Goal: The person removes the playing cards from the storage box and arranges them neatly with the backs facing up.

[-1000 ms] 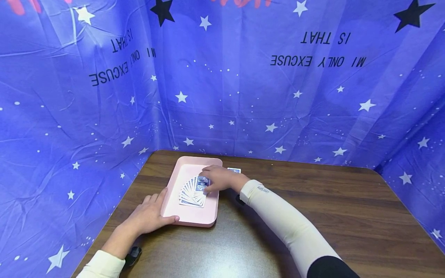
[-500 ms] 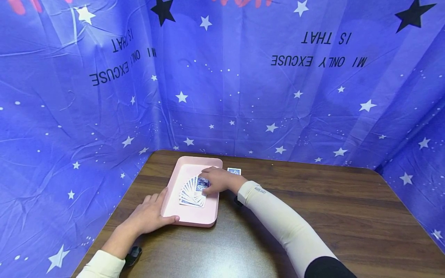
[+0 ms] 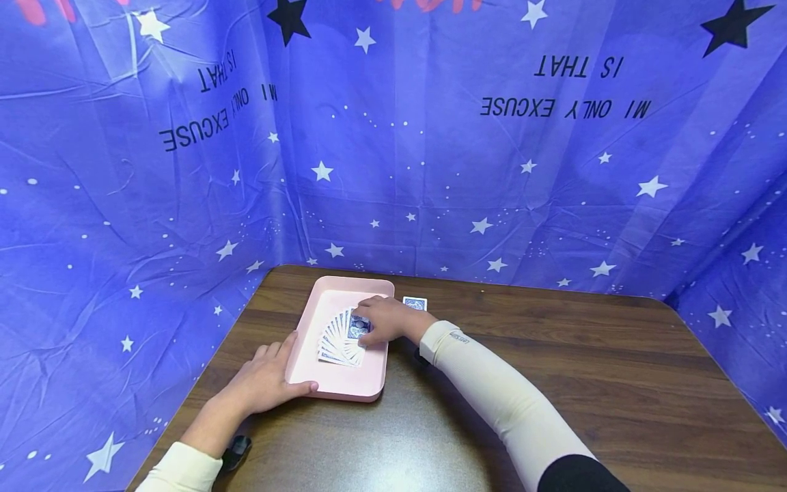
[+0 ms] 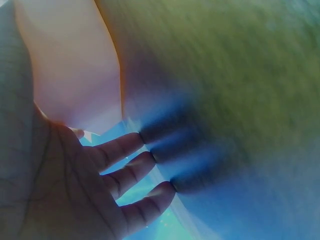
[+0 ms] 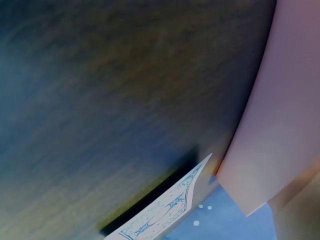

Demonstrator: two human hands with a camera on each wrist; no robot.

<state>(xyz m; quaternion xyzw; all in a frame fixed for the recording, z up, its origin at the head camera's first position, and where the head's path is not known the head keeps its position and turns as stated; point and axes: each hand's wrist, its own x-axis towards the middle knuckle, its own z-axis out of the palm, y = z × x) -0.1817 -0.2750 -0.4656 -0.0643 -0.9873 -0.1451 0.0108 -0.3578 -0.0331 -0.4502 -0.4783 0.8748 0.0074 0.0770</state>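
Note:
A pink tray (image 3: 344,386) sits at the table's far left. Blue-backed playing cards (image 3: 335,345) lie fanned out inside it, with one back (image 3: 359,329) showing whole at the fan's right end. Reaching over the tray's right wall, my right hand (image 3: 386,320) grips the cards at that end between curved fingers and thumb; its fingertips are partly hidden. My left hand (image 3: 261,376) lies against the tray's left side, thumb on the near rim. In the left wrist view the fingers (image 4: 135,177) are stretched out along the tabletop beside the tray wall (image 4: 80,65).
Just right of the tray, a single face-down card (image 3: 415,303) lies on the wooden table (image 3: 553,369), partly behind my right wrist. It shows close up in the right wrist view, a blue-patterned card (image 5: 160,215). A blue starry curtain (image 3: 467,171) hangs behind the table.
My right hand shifts very slightly over the cards, and a little more of the loose card beside the tray shows. My left hand and the tray stay put.

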